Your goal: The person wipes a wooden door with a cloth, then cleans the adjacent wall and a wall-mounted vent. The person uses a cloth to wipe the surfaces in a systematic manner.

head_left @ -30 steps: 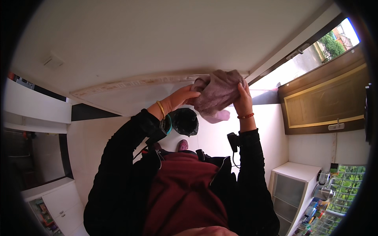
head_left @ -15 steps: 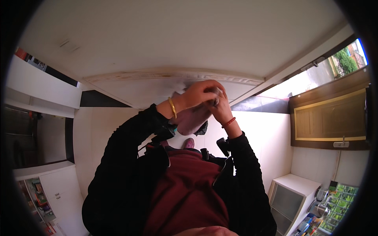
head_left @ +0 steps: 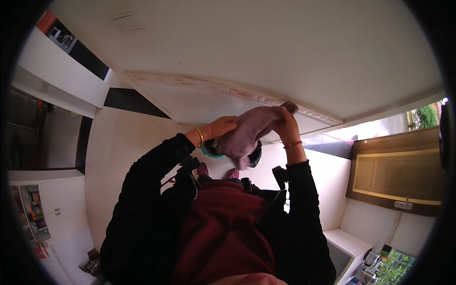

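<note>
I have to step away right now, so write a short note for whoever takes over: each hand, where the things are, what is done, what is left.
Left hand: raised, gripping the lower end of the mauve cloth.
Right hand: raised, pinching the cloth's upper end.
Things: the cloth is stretched between both hands, draped over a dark round object with a teal rim, mostly hidden behind it.
Done: cloth is up and in contact with the round object.
Left: the pictures do not show how far the wiping or wrapping has got; check the object once the cloth comes off.
</note>
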Available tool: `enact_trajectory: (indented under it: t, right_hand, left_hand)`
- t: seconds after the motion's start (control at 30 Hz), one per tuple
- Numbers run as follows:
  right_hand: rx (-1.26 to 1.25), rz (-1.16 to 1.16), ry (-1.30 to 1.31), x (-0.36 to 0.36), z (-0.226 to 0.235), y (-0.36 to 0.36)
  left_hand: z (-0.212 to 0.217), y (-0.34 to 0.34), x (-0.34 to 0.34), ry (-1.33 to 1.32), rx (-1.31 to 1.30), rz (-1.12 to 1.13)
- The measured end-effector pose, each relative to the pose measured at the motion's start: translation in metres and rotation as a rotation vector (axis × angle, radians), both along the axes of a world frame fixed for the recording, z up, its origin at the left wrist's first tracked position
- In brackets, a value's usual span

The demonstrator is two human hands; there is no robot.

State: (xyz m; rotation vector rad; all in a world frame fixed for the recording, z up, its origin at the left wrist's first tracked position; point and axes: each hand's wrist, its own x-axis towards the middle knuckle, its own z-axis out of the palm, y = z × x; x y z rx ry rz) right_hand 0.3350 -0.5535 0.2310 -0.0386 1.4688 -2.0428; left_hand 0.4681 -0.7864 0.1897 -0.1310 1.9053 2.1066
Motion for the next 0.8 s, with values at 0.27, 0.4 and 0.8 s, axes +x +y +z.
enact_trajectory:
  t: [0.27,0.4,0.8]
  right_hand:
    - [0.809,0.080,0.826,0.051,0.046,-0.061]
    - [0.678,0.207,1.434,0.068,0.062,-0.153]
    - [0.581,0.443,1.848,0.117,0.038,-0.424]
  left_hand:
    - [0.059,-0.070,0.022,-0.115,0.203,0.180]
    - [0.060,-0.122,0.063,-0.104,0.255,0.263]
    - [0.065,-0.299,0.115,0.237,-0.255,1.370]
